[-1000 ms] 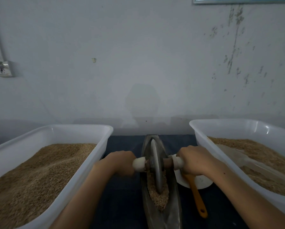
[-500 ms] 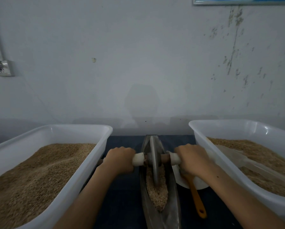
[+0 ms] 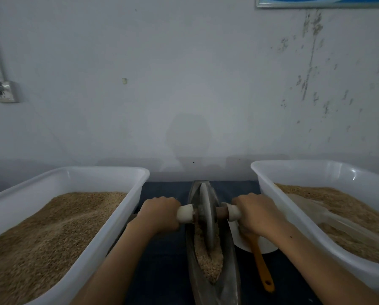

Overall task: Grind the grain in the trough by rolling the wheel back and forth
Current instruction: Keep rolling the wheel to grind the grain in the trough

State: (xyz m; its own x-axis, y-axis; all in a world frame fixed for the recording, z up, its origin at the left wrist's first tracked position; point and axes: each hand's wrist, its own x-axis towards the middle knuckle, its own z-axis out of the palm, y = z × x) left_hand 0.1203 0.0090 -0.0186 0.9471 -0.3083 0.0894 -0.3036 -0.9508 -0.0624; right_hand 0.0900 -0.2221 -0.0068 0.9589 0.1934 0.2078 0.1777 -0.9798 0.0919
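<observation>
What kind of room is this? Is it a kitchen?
Probably a small grain workroom, not a kitchen: two white tubs of grain, a metal grinding trough with a wheel, and a bare stained wall.

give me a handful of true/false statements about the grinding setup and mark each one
1. Both the left hand and the right hand grip the handles of the wheel. True.
2. The trough holds no grain. False: grain lies in it, around the foot of the wheel.
3. A white tub with grain in it stands on each side of the trough. True.
4. The orange-handled tool lies to the left of the trough. False: it lies to the right of it, reaching onto a white dish.
5. The wheel lies flat on the table. False: it stands on edge in the trough.
</observation>
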